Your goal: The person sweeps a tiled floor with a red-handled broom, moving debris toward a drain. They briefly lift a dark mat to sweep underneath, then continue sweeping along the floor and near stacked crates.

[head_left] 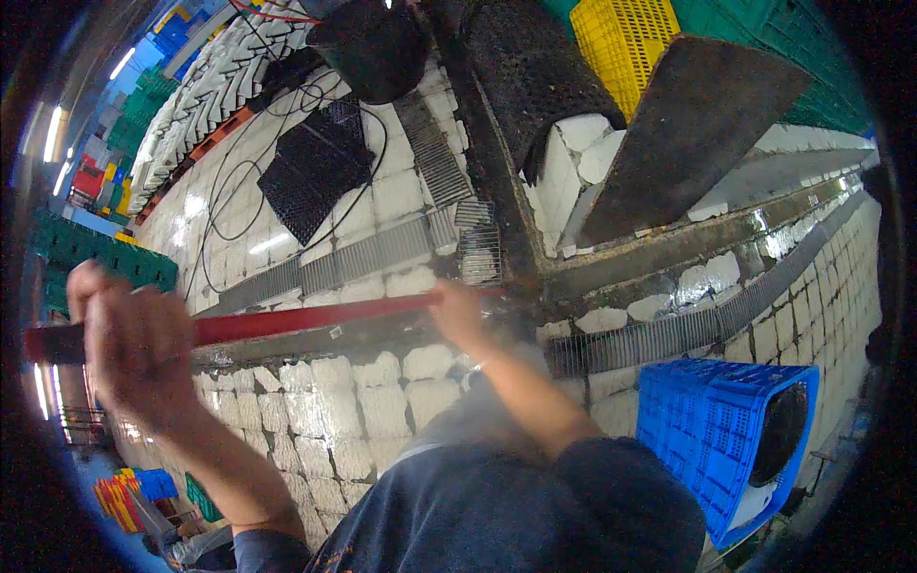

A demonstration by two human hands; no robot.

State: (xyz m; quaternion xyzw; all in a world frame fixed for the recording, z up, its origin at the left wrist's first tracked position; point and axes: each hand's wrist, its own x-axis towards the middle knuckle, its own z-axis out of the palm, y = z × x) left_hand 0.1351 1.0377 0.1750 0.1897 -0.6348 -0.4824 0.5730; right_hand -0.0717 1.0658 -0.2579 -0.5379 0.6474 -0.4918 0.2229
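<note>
Held a red pole from nine o'clock to the centre. Clamped onto it at nine o'clock with the fingers of the left hand, and at the centre with those of the right hand. Showed, farther out, a floor grate at ten, a yellow crate at one, a dark board at two and a blue crate at four.
</note>
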